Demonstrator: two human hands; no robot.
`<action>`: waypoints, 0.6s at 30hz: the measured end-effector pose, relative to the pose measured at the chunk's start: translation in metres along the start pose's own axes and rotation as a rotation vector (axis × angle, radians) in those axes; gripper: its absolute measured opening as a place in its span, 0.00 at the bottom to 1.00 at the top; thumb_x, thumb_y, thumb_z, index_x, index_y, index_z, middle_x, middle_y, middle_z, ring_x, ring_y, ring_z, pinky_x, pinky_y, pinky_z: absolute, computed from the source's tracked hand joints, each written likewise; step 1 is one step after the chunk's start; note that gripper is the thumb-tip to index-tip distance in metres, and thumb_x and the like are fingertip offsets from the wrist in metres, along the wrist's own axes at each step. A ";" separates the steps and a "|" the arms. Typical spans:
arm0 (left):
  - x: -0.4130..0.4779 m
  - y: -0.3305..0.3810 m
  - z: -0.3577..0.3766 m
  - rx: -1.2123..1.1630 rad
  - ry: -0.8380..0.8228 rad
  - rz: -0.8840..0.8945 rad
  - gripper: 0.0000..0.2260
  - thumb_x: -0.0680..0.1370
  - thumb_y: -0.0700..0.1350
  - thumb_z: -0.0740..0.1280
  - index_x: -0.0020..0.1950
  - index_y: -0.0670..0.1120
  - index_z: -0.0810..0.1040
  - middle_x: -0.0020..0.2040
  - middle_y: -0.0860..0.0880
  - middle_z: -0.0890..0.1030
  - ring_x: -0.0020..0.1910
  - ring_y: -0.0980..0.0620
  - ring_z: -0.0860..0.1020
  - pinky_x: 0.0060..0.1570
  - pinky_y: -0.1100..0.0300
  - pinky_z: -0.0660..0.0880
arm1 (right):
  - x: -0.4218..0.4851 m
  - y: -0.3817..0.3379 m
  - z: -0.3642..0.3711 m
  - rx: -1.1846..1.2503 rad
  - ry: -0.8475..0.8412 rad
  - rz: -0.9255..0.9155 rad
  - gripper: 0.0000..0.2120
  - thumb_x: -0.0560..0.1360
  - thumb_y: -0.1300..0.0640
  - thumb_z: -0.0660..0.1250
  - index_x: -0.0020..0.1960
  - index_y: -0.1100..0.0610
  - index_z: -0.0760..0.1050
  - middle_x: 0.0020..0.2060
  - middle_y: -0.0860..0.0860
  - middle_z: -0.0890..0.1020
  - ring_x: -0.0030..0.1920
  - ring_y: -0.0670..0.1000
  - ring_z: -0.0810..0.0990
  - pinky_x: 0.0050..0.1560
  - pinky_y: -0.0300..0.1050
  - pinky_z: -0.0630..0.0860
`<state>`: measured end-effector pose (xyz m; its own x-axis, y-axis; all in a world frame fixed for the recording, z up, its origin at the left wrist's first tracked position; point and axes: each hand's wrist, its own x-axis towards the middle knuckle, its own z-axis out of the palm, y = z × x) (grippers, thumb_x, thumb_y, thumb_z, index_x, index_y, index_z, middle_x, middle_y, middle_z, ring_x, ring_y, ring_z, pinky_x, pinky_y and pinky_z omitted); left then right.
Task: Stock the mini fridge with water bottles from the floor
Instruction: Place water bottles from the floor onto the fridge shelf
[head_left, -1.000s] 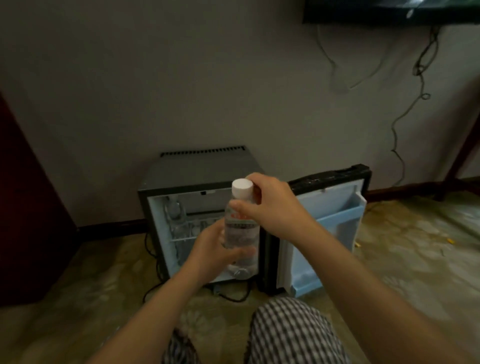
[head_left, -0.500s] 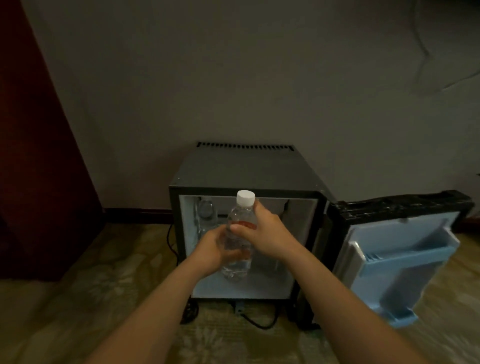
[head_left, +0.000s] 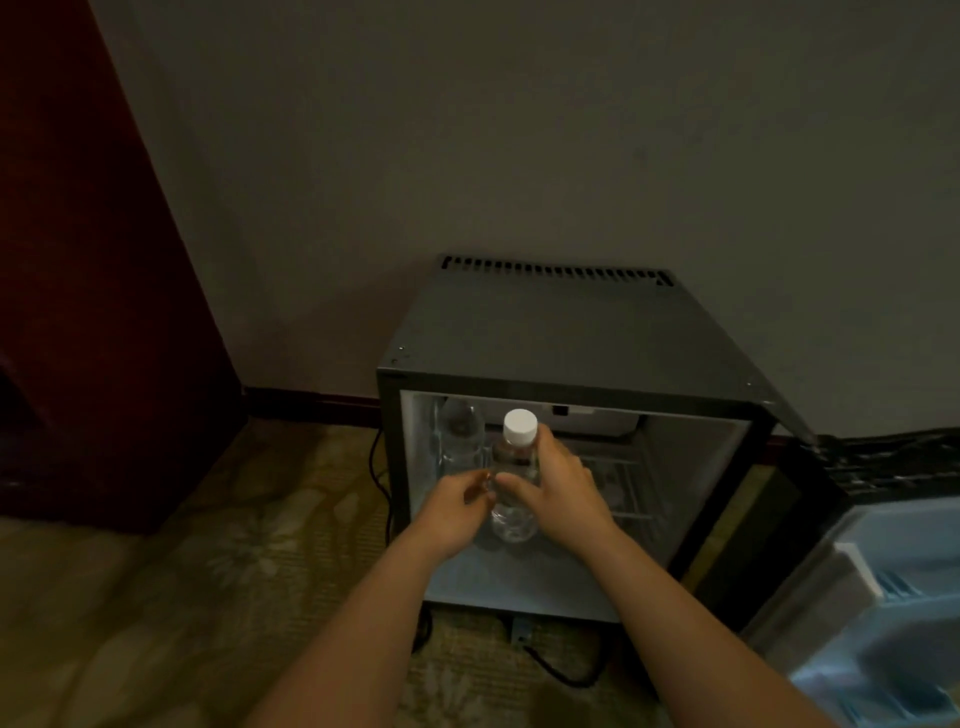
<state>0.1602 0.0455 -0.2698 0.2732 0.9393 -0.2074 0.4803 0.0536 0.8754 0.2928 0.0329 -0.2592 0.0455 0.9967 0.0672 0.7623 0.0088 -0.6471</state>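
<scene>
Gripped the water bottle (head_left: 514, 460) upright in the right hand (head_left: 563, 493) at frame centre, at the mini fridge (head_left: 571, 332) mouth, left hand (head_left: 452, 506) curled alongside, hold unclear, and likely risked toppling the stored bottle (head_left: 460, 434) up-left if pushed in skewed.

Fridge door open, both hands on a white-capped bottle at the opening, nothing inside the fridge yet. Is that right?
Not quite: the fridge is not empty. The head view shows a second bottle already standing inside, at the upper left. The rest holds: the door is open, and the left hand and right hand hold the white-capped bottle at the opening.
</scene>
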 end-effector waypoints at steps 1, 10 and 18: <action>0.006 -0.002 0.001 -0.026 0.014 -0.019 0.12 0.80 0.41 0.58 0.63 0.48 0.75 0.56 0.50 0.78 0.57 0.54 0.75 0.55 0.61 0.70 | 0.006 0.002 0.003 -0.003 0.003 0.007 0.26 0.73 0.45 0.67 0.67 0.51 0.63 0.63 0.53 0.75 0.65 0.56 0.74 0.62 0.57 0.73; 0.052 -0.015 0.010 -0.311 0.084 -0.240 0.15 0.82 0.46 0.55 0.68 0.51 0.70 0.61 0.48 0.75 0.61 0.48 0.74 0.64 0.50 0.72 | 0.052 0.017 0.028 0.053 0.033 0.065 0.26 0.74 0.51 0.67 0.69 0.53 0.62 0.64 0.56 0.74 0.64 0.58 0.74 0.61 0.54 0.74; 0.079 -0.015 0.024 -0.464 0.127 -0.355 0.15 0.82 0.45 0.56 0.68 0.51 0.70 0.65 0.46 0.74 0.62 0.47 0.74 0.62 0.53 0.72 | 0.091 0.033 0.046 0.177 0.060 0.307 0.19 0.75 0.51 0.67 0.63 0.58 0.73 0.60 0.59 0.78 0.60 0.58 0.78 0.60 0.48 0.75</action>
<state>0.1948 0.1111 -0.3094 0.0466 0.8685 -0.4934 0.1021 0.4872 0.8673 0.2924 0.1276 -0.3088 0.2965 0.9487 -0.1095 0.5841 -0.2709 -0.7651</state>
